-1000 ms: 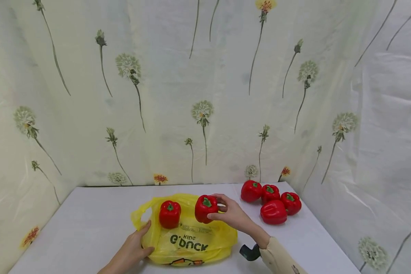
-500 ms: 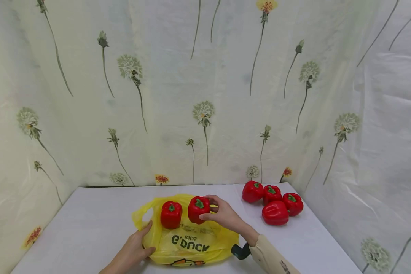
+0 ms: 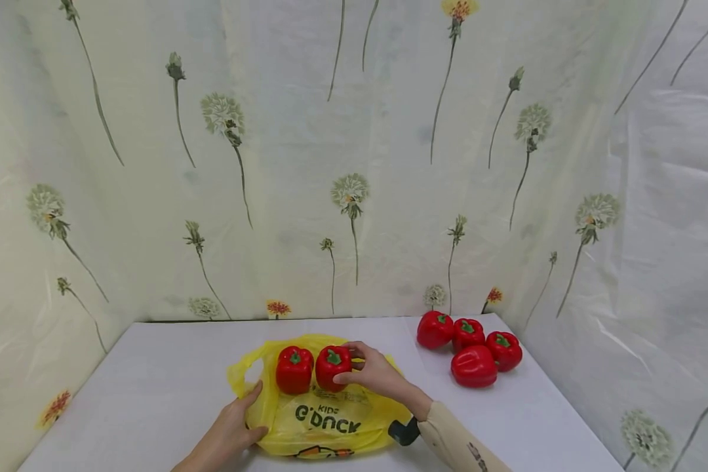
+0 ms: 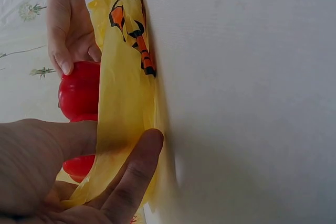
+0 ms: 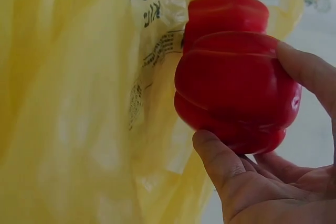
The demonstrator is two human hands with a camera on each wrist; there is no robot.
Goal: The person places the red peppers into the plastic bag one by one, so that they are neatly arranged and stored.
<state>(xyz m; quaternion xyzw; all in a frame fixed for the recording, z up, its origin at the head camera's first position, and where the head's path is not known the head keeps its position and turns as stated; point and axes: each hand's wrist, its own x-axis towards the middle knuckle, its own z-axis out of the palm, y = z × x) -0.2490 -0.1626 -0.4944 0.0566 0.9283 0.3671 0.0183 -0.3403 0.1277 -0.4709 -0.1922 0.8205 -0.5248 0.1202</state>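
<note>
The right grip (image 3: 373, 373) is closed round a pepper (image 3: 332, 367) just below the centre of the frame, thumb on its near side, fingers wrapped about its right flank. The green stem points up and the body stands roughly upright. I'd expect it to be light and firm, with a waxy skin that may slide under a lazy hold; a knock could bruise it. The broad shoulders look the best place to take hold, leaving the stem alone. Its lobes are rounded, with shallow furrows between, and they shine.

Just left of it stands a second pepper (image 3: 295, 373), so close that I can't tell whether they touch. Both are over the yellow bag (image 3: 377, 429), though how far within its walls I can't make out. The bag is thin, crinkled, see-through film with dark lettering; it should be nearly weightless and limp, likely to slump without support. At lower left, the left grip (image 3: 227, 423) pinches its edge, with film between thumb and fingers.

Toward the right of the frame, four more peppers (image 3: 474, 367) sit bunched on the smooth white surface (image 3: 153, 393), one lying on its side. Behind hangs a creased, dandelion-printed curtain (image 3: 283, 164).
</note>
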